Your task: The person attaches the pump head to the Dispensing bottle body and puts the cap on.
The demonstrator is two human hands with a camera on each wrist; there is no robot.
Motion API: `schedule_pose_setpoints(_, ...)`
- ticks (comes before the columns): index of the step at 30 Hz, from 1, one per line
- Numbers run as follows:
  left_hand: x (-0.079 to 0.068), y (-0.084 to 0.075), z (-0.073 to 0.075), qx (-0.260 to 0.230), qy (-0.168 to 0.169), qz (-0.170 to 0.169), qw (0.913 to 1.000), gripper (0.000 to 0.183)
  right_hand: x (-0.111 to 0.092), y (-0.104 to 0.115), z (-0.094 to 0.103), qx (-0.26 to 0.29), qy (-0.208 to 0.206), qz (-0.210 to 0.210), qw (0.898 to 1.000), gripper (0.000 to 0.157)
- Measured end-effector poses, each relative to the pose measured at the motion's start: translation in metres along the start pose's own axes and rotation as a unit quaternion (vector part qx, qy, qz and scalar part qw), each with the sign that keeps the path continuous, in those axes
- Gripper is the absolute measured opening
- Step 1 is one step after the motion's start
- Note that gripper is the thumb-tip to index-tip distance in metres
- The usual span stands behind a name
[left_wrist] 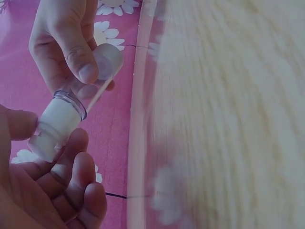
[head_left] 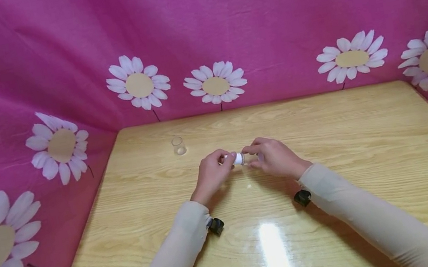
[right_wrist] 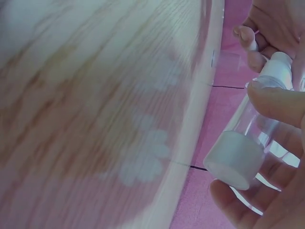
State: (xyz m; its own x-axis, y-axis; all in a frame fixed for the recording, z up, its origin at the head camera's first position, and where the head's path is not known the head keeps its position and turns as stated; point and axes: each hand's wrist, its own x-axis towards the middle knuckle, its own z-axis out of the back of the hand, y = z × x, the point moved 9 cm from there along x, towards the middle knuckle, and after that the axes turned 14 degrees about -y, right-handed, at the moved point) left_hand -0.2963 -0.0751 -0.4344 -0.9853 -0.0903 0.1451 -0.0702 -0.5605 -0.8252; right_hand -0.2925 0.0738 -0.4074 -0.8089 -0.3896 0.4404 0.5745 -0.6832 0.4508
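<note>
Between the two hands, just above the table, is a small clear pump bottle (right_wrist: 255, 124) with a white base and a white pump top (left_wrist: 59, 117). It lies tilted, nearly on its side. My left hand (head_left: 213, 173) pinches the white top between thumb and fingers. Around the clear body, the thumb and fingers of my right hand (head_left: 277, 157) are curled, as the right wrist view shows. Whether the top is screwed on or loose, I cannot tell. A clear cup-shaped piece (head_left: 179, 146), perhaps the bottle's cap, stands on the table beyond my left hand.
The wooden table (head_left: 367, 136) has light grain and a bright glare strip near the front. Behind it and along the sides hangs a magenta cloth (head_left: 271, 15) with large white daisies. Black wrist devices (head_left: 216, 226) sit at both sleeve cuffs.
</note>
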Motion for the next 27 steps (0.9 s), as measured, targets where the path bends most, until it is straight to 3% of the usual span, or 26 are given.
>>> schedule_pose_setpoints(7, -0.0011, -0.0008, -0.0038, -0.008, 0.017, -0.004, 0.9998, 0.028, -0.0025, 0.0006, 0.0007, -0.001, 0.003, 0.000, 1.000, 0.038)
schedule_pose_setpoints(15, -0.0028, -0.0017, -0.0013, -0.010, 0.013, -0.006, 0.9999, 0.025, -0.0018, 0.0018, 0.0006, -0.004, 0.005, 0.003, 1.000, 0.038)
schedule_pose_setpoints(27, -0.0084, -0.0074, -0.0024, -0.054, 0.033, -0.047, 0.9968, 0.024, -0.0002, -0.0006, 0.0043, -0.011, 0.001, 0.003, 1.000, 0.037)
